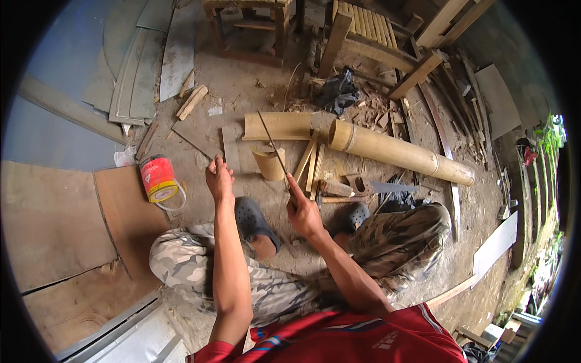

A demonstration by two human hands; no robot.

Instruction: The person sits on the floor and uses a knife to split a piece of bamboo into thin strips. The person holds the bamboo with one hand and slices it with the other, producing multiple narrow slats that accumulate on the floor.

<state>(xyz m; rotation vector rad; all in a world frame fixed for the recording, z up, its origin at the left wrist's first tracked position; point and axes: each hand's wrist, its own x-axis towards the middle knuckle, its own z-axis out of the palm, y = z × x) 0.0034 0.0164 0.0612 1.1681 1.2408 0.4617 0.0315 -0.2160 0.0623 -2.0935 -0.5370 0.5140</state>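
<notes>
My right hand (304, 210) is closed around a long knife, its index finger stretched along the back. The knife's thin dark blade (273, 140) points away and slightly left, seen nearly edge-on; its handle is hidden in my grip. My left hand (220, 178) is held up to the left with its fingers curled in; what they hold, if anything, cannot be made out. Between and beyond my hands lie a short curved bamboo piece (270, 165) and a wider split bamboo half (277, 126). To the right stretches a thick bamboo pole (399, 151).
Bamboo strips (311, 166), a handsaw (387, 187), a hammer (342, 199) and a wooden block (336, 188) lie before my right foot. A red paint can (158, 175) lies at left. Beyond are a bamboo-slatted stool (369, 30), black plastic (338, 91) and wood scraps (375, 112).
</notes>
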